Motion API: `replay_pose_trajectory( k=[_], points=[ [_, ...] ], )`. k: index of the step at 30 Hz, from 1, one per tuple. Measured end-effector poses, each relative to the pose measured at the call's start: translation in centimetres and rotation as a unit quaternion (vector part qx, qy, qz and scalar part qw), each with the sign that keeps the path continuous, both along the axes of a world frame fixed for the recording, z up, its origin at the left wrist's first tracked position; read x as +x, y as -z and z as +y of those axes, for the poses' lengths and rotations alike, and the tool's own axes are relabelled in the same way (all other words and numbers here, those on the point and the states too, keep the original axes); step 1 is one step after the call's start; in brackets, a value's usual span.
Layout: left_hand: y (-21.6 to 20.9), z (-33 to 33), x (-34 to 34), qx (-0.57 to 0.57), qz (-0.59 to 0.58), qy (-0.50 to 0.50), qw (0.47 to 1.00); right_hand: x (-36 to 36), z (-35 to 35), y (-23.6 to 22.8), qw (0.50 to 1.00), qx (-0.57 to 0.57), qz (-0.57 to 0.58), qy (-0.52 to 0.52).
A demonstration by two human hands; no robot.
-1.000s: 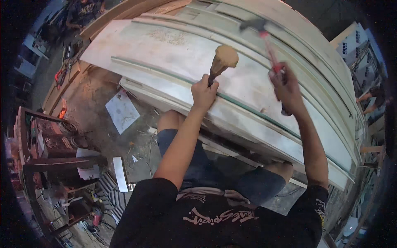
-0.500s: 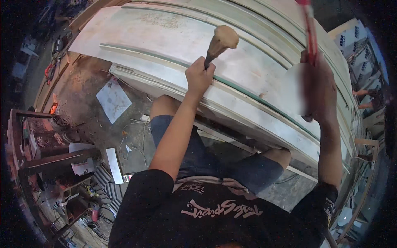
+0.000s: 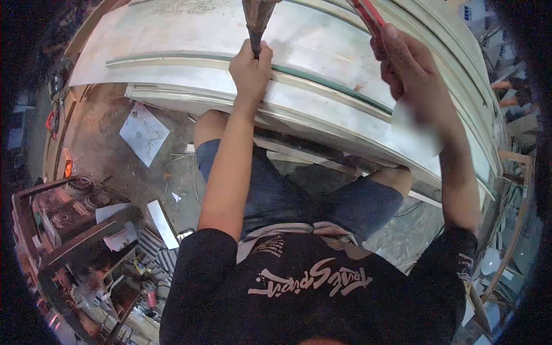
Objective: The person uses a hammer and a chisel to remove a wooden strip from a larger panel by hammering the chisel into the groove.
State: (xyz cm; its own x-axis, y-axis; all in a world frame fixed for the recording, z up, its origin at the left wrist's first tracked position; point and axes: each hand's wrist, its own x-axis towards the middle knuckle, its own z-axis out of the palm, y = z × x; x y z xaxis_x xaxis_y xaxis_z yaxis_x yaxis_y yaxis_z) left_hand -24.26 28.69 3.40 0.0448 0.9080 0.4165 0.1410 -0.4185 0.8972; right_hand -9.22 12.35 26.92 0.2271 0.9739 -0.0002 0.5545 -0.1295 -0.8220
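Note:
My left hand (image 3: pixel 251 75) is closed round the dark lower shaft of what looks like a chisel, with a thick wooden handle (image 3: pixel 259 20) standing upright. The handle's top runs out of the picture, and its lower tip is hidden by my fist. That fist rests by the green-edged strip (image 3: pixel 322 85) on a large white panel (image 3: pixel 172 31). Farther right, my right hand (image 3: pixel 411 66) is raised over the panel, fingers wrapped round a long red handle (image 3: pixel 368 12). It slants up and left toward the chisel; the tool's far end is out of view.
Long pale strips (image 3: pixel 422 43) lie across the panel's far side. Below its near edge are my knees (image 3: pixel 210 123) (image 3: pixel 394 178). A white sheet (image 3: pixel 145 133) lies on the floor at left, near a dark frame (image 3: pixel 86 238) with clutter. A wooden frame (image 3: pixel 520 201) stands at right.
My right hand has moved farther away and left, tipping the red handle from nearly upright toward the chisel. The view has shifted, so the chisel's top has left the picture. My left hand keeps its grip.

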Motion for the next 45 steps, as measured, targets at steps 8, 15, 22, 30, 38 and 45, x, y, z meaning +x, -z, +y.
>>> replay_pose_trajectory(
  k=[8,15,22,30,38,45],
  points=[
    [1.3,5.7,-9.4,0.144,0.252,0.078,0.954,2.1,-0.3,2.4,0.989,-0.056,0.071,0.113],
    [2.7,6.1,-9.5,0.196,0.238,0.080,0.948,3.6,0.2,-2.4,0.969,0.109,0.213,0.060],
    [1.4,4.8,-11.1,0.134,0.265,0.087,0.951,4.2,0.6,-3.6,0.996,-0.036,0.029,0.078],
    [2.2,4.8,-10.2,0.182,0.278,0.067,0.941,3.1,2.4,-2.5,0.988,-0.110,-0.023,0.104],
    [2.6,5.1,-10.2,0.200,0.270,0.069,0.939,5.7,4.1,-2.2,0.981,-0.085,0.169,0.041],
    [2.5,6.1,-10.0,0.190,0.294,0.118,0.929,6.5,4.9,0.1,0.975,-0.137,0.174,0.036]
  ],
)
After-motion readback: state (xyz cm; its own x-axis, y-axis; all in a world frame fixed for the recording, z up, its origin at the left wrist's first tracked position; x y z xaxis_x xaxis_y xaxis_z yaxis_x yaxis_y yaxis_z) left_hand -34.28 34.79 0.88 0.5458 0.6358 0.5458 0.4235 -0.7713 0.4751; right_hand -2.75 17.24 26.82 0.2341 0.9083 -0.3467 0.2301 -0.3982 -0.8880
